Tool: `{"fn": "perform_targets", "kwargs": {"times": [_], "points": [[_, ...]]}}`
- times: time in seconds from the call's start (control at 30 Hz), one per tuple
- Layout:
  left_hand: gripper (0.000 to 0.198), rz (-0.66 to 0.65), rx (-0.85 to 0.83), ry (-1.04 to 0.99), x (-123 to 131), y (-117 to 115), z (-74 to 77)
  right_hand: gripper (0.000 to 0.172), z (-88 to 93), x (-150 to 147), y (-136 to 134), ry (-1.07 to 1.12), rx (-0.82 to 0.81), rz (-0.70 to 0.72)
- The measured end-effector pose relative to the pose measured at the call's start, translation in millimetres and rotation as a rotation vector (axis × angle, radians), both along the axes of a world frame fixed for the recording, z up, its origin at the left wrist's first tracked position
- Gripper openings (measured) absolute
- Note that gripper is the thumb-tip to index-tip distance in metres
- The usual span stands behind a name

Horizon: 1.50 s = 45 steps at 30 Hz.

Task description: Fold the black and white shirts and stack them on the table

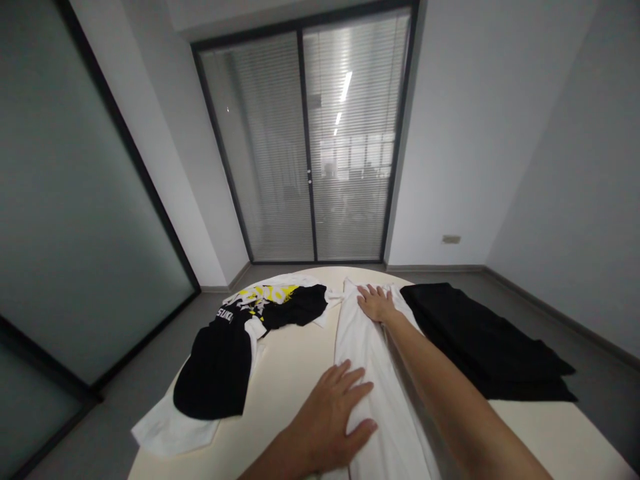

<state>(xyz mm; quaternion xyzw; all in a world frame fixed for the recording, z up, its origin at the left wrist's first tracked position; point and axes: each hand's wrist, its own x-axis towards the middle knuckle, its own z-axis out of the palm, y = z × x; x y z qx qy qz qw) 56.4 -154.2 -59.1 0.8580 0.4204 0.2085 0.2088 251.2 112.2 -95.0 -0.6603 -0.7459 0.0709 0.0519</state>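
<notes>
A long white garment (373,363) lies stretched lengthwise on the table, its near end cut off by the bottom of the view. My right hand (376,303) rests flat on its far end, fingers spread. Nearer to me, my left hand (336,417) is over the garment's left side, with fingers apart and the thumb reaching across the cloth. Neither hand grips anything. What kind of garment it is I cannot make out.
The round cream table (295,373) also bears a black, white and yellow printed shirt (220,360) on the left. Folded black clothing (480,333) lies on the right, close to my right forearm. Beyond the table stand glass doors (305,153) with blinds.
</notes>
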Motion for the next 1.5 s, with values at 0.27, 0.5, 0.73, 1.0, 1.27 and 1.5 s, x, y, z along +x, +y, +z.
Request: {"fn": "perform_targets", "kwargs": {"times": [0.27,0.5,0.73,1.0,1.27,1.5], "points": [[0.056,-0.007,-0.008,-0.011,-0.7,0.9,-2.9,0.044,37.0,-44.7,-20.5,0.043,0.297,0.197],[0.056,-0.02,-0.054,0.014,-2.2,2.2,-2.3,0.028,34.2,-104.6,-25.5,0.014,0.171,0.251],[0.054,-0.059,-0.059,0.069,-5.5,6.7,2.5,0.039,30.3,-116.8,4.7,0.025,0.133,0.278],[0.057,-0.045,-0.057,0.064,-6.4,2.7,0.1,0.049,37.6,-74.6,-3.1,0.061,0.199,0.168],[0.059,-0.028,-0.01,0.06,-3.4,-1.5,-1.2,0.046,29.8,-15.1,-10.6,0.037,0.119,0.062],[0.041,-0.017,0.111,-0.078,-3.1,1.9,-8.6,0.053,17.3,-23.5,8.4,0.063,0.07,0.09]]}}
